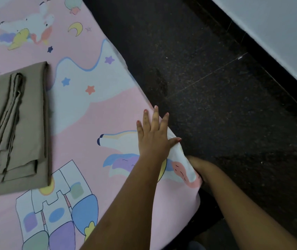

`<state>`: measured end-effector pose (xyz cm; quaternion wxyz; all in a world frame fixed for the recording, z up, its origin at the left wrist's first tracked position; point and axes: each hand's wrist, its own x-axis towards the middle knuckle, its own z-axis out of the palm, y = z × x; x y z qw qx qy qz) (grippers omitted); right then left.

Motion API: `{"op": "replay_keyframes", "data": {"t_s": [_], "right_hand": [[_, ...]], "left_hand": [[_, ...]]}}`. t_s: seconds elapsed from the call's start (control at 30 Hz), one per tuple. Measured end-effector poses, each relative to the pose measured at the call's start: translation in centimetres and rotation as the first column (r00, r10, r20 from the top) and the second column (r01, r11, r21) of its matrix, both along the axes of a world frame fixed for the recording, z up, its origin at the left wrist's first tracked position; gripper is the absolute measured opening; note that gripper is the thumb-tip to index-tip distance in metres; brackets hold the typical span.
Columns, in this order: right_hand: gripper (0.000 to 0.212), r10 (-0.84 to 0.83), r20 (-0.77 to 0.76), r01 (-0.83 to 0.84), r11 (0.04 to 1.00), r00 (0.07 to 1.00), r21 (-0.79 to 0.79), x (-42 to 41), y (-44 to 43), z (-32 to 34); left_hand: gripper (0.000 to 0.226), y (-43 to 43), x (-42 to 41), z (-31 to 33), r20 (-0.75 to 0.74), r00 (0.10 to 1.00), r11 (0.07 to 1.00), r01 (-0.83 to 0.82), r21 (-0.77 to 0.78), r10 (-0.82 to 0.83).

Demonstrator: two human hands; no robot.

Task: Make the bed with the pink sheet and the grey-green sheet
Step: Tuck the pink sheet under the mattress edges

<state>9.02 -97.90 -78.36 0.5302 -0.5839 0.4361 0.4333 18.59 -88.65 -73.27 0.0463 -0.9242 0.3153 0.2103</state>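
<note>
The pink sheet (pixel 108 109), printed with unicorns, stars and castles, lies spread over the bed. The grey-green sheet (pixel 15 127) rests folded on top of it at the left. My left hand (pixel 153 134) lies flat with fingers spread on the pink sheet, right at the bed's right edge. My right hand (pixel 198 166) is down at that same edge, its fingers hidden under the sheet's side, so its grip cannot be made out.
A dark speckled floor (pixel 216 87) runs along the right side of the bed. A pale wall (pixel 279 33) with a black skirting strip stands at the top right.
</note>
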Motion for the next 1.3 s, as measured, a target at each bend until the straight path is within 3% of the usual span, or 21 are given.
{"op": "replay_keyframes", "data": {"t_s": [0.2, 0.3, 0.43, 0.63, 0.73, 0.83, 0.93, 1.07, 1.17, 1.23, 1.3], "right_hand": [[0.019, 0.093, 0.178, -0.016, 0.920, 0.980, -0.391, -0.6, 1.4, -1.2], [0.022, 0.336, 0.115, -0.196, 0.757, 0.935, -0.623, -0.9, 1.5, -1.1], [0.040, 0.444, 0.066, -0.265, 0.641, 0.894, -0.720, -0.6, 1.3, -1.4], [0.017, 0.551, 0.018, -0.353, 0.559, 0.835, -0.750, -0.8, 1.3, -1.8], [0.020, 0.604, -0.009, -0.393, 0.507, 0.797, -0.768, -1.1, 0.9, -2.6], [0.023, 0.599, 0.005, -0.384, 0.520, 0.801, -0.763, -1.2, 1.5, -5.2], [0.025, 0.583, -0.010, -0.350, 0.473, 0.812, -0.808, -1.1, 2.2, -6.6], [0.015, 0.608, -0.057, -0.410, 0.461, 0.792, -0.787, -3.0, 0.6, -5.7], [0.022, 0.632, -0.117, -0.472, 0.430, 0.766, -0.770, -4.1, -0.3, -5.5], [0.024, 0.614, -0.125, -0.505, 0.497, 0.779, -0.706, -4.3, -0.6, -4.8], [0.031, 0.530, -0.078, -0.436, 0.596, 0.845, -0.674, -4.8, -0.9, -4.2]], "left_hand": [[0.084, -0.6, -0.2, -0.5, 0.041, 0.999, 0.999, 0.023, 0.034, -0.025], [0.081, -0.9, -0.4, -0.4, 0.046, 0.998, 0.999, 0.031, 0.032, -0.032], [0.076, -1.6, -1.6, -0.5, 0.045, 0.993, 0.994, 0.111, -0.024, -0.110], [0.056, -1.9, -3.7, -1.1, 0.085, 0.964, 0.965, 0.255, -0.058, -0.250], [0.056, -2.4, -4.0, -1.5, 0.059, 0.945, 0.945, 0.325, -0.031, -0.323], [0.055, -2.8, -4.2, -2.2, 0.010, 0.921, 0.920, 0.390, -0.028, -0.390], [0.052, -2.8, -4.6, -2.6, -0.035, 0.900, 0.895, 0.428, -0.126, -0.435], [0.047, -2.2, -5.1, -1.7, 0.013, 0.938, 0.883, 0.332, -0.333, -0.348], [0.043, -1.9, -5.5, -1.0, 0.022, 0.964, 0.864, 0.247, -0.438, -0.265], [0.042, -1.9, -5.6, -0.7, -0.003, 0.982, 0.841, 0.159, -0.517, -0.187], [0.040, -1.6, -5.9, -0.4, -0.024, 0.997, 0.776, 0.043, -0.629, -0.075]]}}
